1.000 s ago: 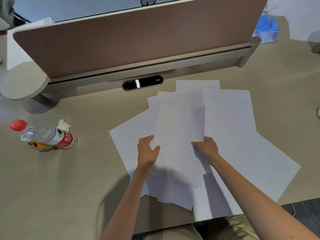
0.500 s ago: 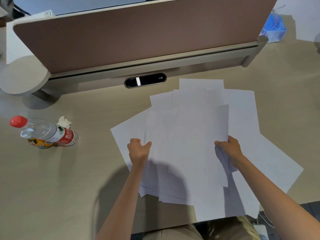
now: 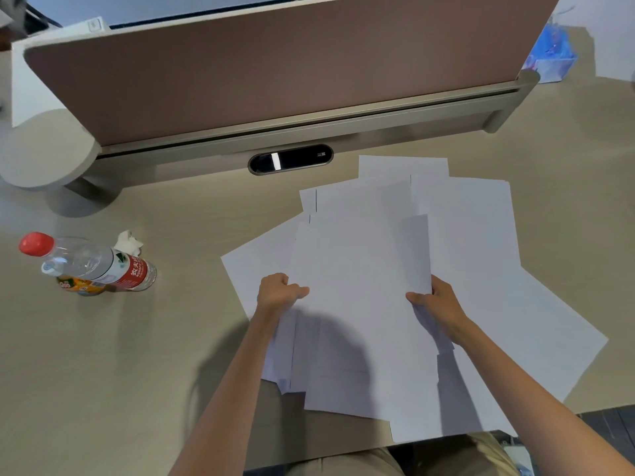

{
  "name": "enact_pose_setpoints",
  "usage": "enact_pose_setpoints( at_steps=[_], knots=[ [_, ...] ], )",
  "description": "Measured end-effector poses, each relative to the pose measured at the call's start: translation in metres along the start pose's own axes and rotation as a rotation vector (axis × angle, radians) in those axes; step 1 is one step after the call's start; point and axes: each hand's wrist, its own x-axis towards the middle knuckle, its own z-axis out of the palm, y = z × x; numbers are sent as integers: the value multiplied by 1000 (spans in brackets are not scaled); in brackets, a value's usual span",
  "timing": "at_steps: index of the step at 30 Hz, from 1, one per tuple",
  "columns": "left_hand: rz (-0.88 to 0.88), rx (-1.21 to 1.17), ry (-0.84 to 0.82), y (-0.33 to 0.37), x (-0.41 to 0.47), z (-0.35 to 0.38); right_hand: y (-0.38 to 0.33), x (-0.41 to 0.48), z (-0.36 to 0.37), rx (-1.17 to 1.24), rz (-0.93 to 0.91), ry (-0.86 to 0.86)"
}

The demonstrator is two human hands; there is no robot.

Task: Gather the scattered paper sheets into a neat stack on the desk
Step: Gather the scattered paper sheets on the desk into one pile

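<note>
Both hands, left [image 3: 280, 292] and right [image 3: 434, 302], clamp the side edges of the sheets [image 3: 360, 304], long axis near-far; loose sheet [image 3: 549, 331] lies right, nearer the right hand.

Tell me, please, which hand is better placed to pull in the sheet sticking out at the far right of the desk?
Probably the right hand: it grips the pile's right edge, beside that outlying sheet; the left hand holds the opposite edge.

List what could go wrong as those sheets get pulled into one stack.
1. The nearest sheets overhang the desk's front edge and could slide off when tugged.
2. The left hand and right hand pinch only a few sheets; the far-right sheet may be left behind.
3. A wide leftward sweep might topple the water bottle.
</note>
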Motion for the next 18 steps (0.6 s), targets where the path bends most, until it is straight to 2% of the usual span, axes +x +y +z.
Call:
enact_pose_setpoints(
  at_steps=[6, 8, 11, 13, 15, 18],
  knots=[
    [18, -304, -73, 1, -6, 6, 5, -2, 21, -25, 10, -80],
    [-9, -389, -207, 3, -10, 0, 6, -3, 26, -48, 2, -122],
    [-66, -379, -427, -9, -2, -2, 3, -1, 30, -93, -4, -194],
    [-27, -389, -454, -20, 5, 3, 2, 0, 30, -101, -3, -217],
    [14, -385, -383, -23, 7, 11, 3, 0, 29, -195, -84, -112],
    [96, -344, -212, -16, -5, 13, 12, 4, 18, -559, -266, 239]
  ],
)
